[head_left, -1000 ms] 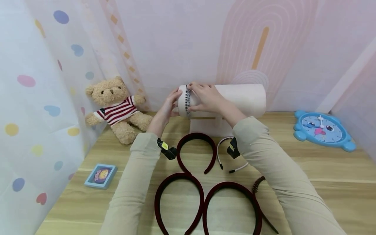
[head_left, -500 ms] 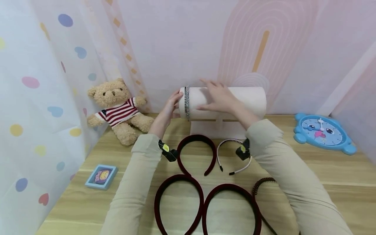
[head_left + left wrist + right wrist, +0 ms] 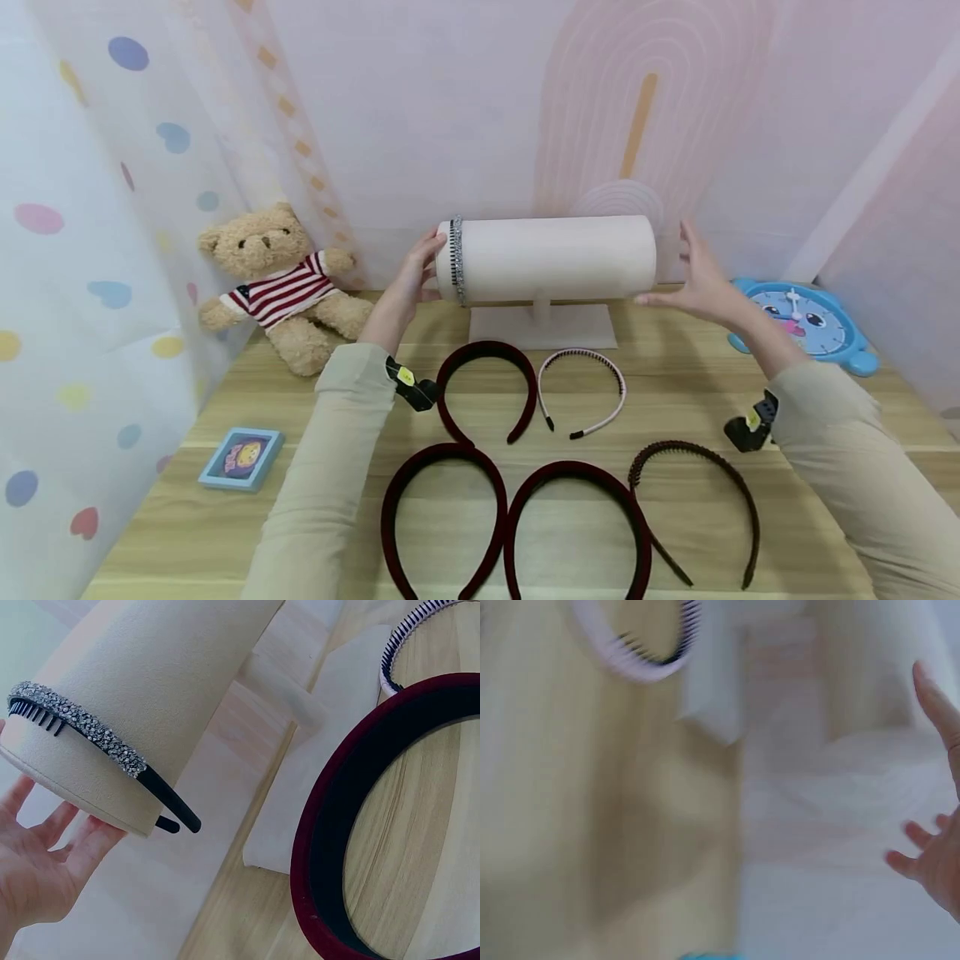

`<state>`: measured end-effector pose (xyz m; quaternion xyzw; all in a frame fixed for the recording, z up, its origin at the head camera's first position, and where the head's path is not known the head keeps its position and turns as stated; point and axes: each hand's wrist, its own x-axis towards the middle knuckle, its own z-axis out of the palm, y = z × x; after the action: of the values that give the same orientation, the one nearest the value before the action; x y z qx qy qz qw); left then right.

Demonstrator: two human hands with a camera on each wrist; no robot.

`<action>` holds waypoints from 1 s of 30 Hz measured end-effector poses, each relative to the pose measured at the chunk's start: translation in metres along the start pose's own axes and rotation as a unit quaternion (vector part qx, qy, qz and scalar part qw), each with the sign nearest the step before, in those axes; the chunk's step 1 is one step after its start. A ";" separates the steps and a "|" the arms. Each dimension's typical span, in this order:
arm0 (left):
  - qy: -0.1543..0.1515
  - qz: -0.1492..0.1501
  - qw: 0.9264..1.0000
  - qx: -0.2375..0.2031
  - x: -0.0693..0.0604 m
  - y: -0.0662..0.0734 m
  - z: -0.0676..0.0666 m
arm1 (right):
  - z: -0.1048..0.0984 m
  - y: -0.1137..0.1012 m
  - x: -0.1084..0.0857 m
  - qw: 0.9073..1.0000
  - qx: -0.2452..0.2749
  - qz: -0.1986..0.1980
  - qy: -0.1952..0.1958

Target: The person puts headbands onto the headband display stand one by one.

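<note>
A cream padded cylinder [image 3: 555,258] lies sideways on a stand with a flat base [image 3: 585,327]. Around its left end sits a silver rhinestone headband [image 3: 86,724] with black comb teeth and black tips. My left hand [image 3: 408,279] touches that end, its fingers extended against the rim. Off the cylinder's right end, my right hand [image 3: 705,279] is held in the air with thumb and fingers spread and nothing in it. In the right wrist view, the right hand [image 3: 941,862] appears only partly, against a blurred background.
Dark red padded headbands [image 3: 487,348] lie in front of the stand. Beside them are a pale pink toothed headband [image 3: 622,387] and a brown toothed one [image 3: 681,447]. A teddy bear [image 3: 288,292], a small blue frame [image 3: 240,458] and a blue toy clock [image 3: 832,325] stand around the sides.
My right hand has left the rhinestone headband and moved right along the cylinder, past its right end. My left hand stays at the left end. The pink and brown headbands are now fully visible.
</note>
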<state>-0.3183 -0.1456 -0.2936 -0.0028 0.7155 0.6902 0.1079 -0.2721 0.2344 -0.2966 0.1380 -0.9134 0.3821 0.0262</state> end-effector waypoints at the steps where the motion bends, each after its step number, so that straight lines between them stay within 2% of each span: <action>1: -0.001 -0.001 1.000 0.001 0.000 0.000 0.000 | 0.003 0.008 -0.004 1.000 0.007 0.019 -0.021; 3: -0.001 -0.002 1.000 0.002 0.000 0.000 -0.001 | 0.012 0.020 -0.011 0.996 0.005 0.049 -0.074; 5: -0.001 -0.002 1.000 0.003 0.000 0.000 -0.001 | 0.021 0.028 -0.015 0.988 -0.005 0.070 -0.138; 8: 0.000 -0.003 1.000 0.004 0.000 0.000 -0.001 | 0.038 0.033 -0.016 0.971 -0.035 0.075 -0.226; 10: 0.000 -0.003 1.000 0.003 0.000 -0.001 -0.001 | 0.048 0.032 -0.014 0.959 -0.040 0.076 -0.269; 12: 0.002 -0.003 1.000 0.002 0.000 -0.001 -0.001 | 0.059 0.028 -0.011 0.952 -0.035 0.076 -0.296; 16: 0.002 0.000 1.000 -0.001 -0.001 -0.003 -0.002 | 0.076 0.019 -0.006 0.947 -0.035 0.078 -0.310; 20: -0.001 0.001 1.000 -0.001 -0.002 -0.003 -0.002 | 0.085 0.016 -0.001 0.951 -0.069 0.068 -0.294; 22: -0.002 0.001 1.000 0.003 -0.002 -0.003 -0.002 | 0.085 0.017 -0.001 0.951 -0.067 0.065 -0.296; 26: -0.004 0.004 1.000 0.006 -0.002 -0.003 -0.002 | 0.071 0.020 -0.004 0.947 -0.051 0.067 -0.310; 30: -0.004 0.004 1.000 0.004 -0.002 -0.003 -0.002 | 0.040 0.029 -0.011 0.943 -0.031 0.083 -0.321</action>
<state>-0.3164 -0.1477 -0.2965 0.0037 0.7179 0.6877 0.1081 -0.2670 0.2278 -0.3464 0.1766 -0.8928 0.2901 -0.2958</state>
